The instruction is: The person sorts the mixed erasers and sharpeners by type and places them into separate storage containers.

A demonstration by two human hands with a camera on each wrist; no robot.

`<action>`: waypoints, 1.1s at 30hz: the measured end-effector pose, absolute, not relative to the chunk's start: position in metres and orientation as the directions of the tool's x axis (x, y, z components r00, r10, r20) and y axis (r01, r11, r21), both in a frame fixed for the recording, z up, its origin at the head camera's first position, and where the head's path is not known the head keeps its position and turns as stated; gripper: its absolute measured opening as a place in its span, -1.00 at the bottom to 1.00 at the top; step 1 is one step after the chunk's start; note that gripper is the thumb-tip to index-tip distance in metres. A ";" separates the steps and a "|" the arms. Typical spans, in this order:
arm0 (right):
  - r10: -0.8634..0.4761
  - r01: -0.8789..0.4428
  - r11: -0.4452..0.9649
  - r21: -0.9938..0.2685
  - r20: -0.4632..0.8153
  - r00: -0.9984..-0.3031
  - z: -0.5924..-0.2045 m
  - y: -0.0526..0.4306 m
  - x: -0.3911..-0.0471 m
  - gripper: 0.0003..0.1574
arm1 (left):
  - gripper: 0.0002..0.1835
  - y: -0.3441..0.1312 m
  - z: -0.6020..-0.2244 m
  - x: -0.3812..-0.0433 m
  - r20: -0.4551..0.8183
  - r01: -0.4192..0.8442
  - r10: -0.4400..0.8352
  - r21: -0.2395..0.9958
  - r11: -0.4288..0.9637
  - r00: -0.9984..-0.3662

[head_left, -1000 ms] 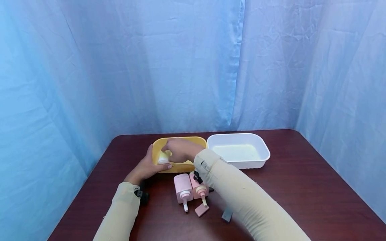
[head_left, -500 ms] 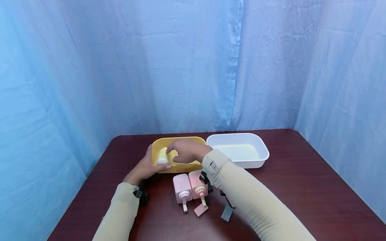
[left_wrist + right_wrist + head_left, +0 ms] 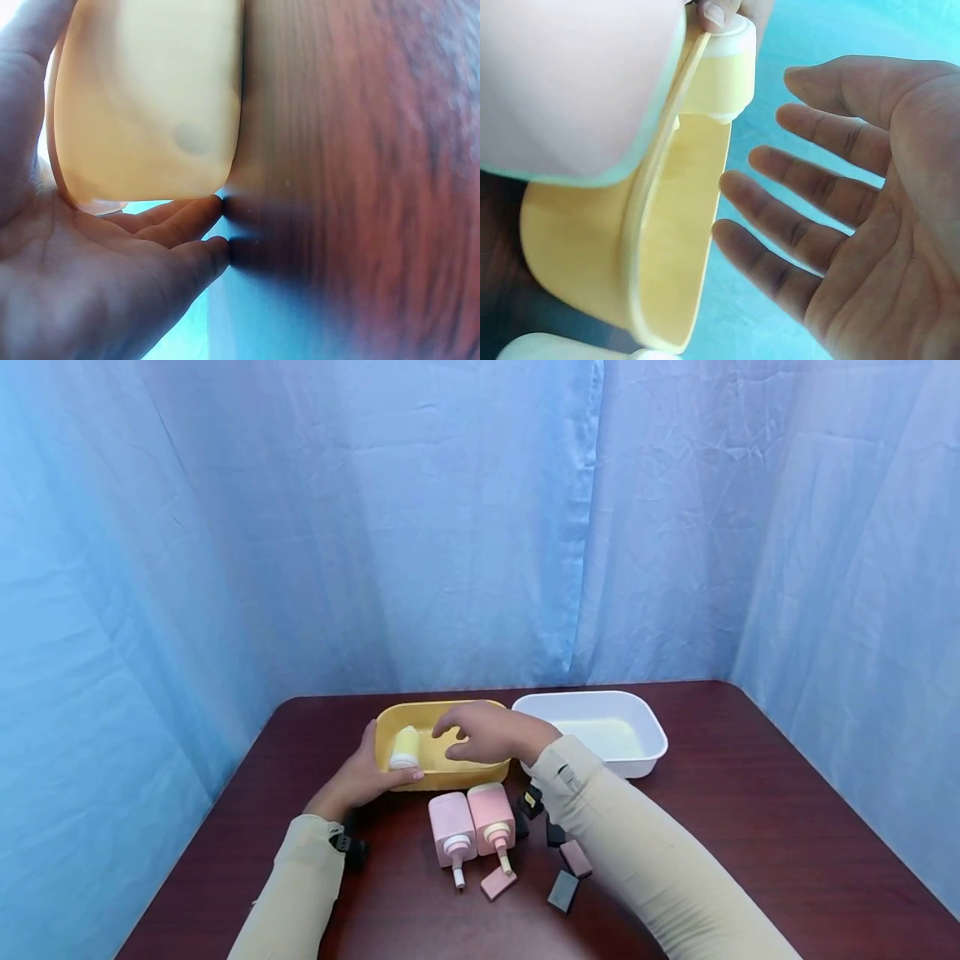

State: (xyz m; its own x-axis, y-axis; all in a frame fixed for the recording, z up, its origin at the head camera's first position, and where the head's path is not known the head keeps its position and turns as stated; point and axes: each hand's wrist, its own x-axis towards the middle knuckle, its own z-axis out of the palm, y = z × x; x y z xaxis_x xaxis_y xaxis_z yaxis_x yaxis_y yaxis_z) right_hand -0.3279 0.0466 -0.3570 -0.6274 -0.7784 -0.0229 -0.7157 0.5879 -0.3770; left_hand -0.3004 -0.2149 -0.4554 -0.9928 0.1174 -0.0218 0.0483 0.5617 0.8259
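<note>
A yellow plastic tub (image 3: 468, 774) sits at the back of the table, with a pale yellow bottle (image 3: 406, 746) with a white end in its left part. My left hand (image 3: 363, 781) holds the tub's left front corner: the thumb lies over the front rim, the fingers along the outer end wall. In the left wrist view those fingers (image 3: 176, 229) reach down to the tabletop. Above the tub's right part hovers my right hand (image 3: 487, 731), holding nothing. Its fingers (image 3: 799, 191) are spread and slightly bent in the right wrist view, away from the bottle.
A white tub (image 3: 592, 735) stands right of the yellow one. In front are a lilac pump bottle (image 3: 452, 822) and a pink pump bottle (image 3: 491, 814). Near them lie a pink block (image 3: 498, 883), a second pink block (image 3: 576, 858), and a grey block (image 3: 563, 891).
My right hand has let go of the yellow bottle, leaving it in the yellow tub, and has drawn back to the right with its fingers opening. The left hand has stayed at the tub's corner.
</note>
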 end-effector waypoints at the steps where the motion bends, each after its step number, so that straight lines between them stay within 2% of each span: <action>1: -0.775 -0.711 0.588 -0.386 -0.017 -0.631 -0.358 0.049 -0.328 -0.54 | 0.41 -0.215 -0.455 -0.301 -0.019 0.051 0.119 0.827 0.560 -0.993; 13: -0.765 -0.700 0.561 -0.442 0.046 -0.643 -0.368 0.074 -0.320 -0.55 | 0.44 -0.211 -0.457 -0.303 -0.048 0.012 0.091 0.822 0.569 -0.995; 22: -0.712 -0.649 0.591 -0.479 0.069 -0.699 -0.376 0.097 -0.315 -0.52 | 0.46 -0.211 -0.454 -0.304 -0.040 0.022 0.097 0.824 0.566 -0.995; 33: -0.717 -0.661 0.567 -0.491 0.100 -0.690 -0.380 0.113 -0.302 -0.51 | 0.49 -0.213 -0.457 -0.304 -0.045 0.017 0.095 0.823 0.568 -0.994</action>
State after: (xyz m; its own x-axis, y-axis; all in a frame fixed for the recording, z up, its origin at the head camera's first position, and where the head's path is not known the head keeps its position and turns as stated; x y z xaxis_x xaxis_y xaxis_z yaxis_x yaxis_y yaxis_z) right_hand -0.3021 0.1134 -0.3796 -0.6896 -0.7172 0.1000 -0.6612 0.5673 -0.4909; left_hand -0.3037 -0.2131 -0.4569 -0.9945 0.0949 -0.0448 0.0172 0.5682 0.8227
